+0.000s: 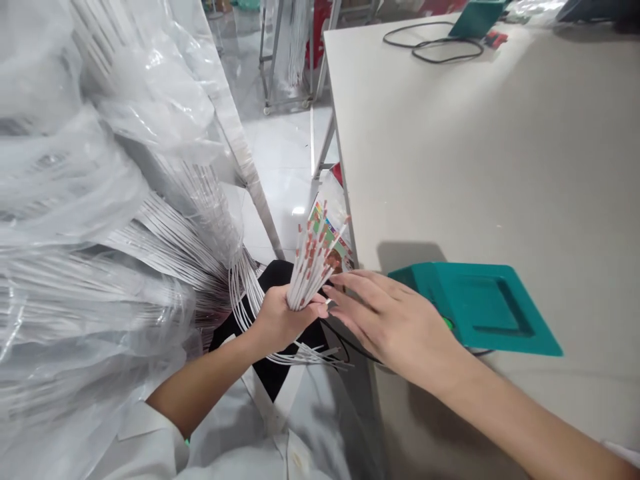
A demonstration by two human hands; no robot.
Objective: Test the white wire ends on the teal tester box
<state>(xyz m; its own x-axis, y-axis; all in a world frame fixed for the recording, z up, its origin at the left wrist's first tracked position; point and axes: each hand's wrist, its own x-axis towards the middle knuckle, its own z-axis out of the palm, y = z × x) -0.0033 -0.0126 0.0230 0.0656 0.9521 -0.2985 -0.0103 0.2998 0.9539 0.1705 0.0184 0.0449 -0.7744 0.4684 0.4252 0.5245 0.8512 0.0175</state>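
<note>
My left hand [281, 319] is closed round a bundle of thin white wires with red-brown tips [313, 257], which fan upward out of the fist. More white wires loop away below and to the left of it. My right hand [387, 313] lies open just to the right, fingers stretched out flat with the fingertips almost touching the left fist. It holds nothing. It hovers at the table's left edge, in front of a teal box-shaped device [480, 303].
A beige table [500, 147] fills the right side. A black cable [433, 43] and a second teal device [475, 17] lie at its far end. Big bundles of white wires in clear plastic [100, 200] hang at left. A metal rack [285, 60] stands behind.
</note>
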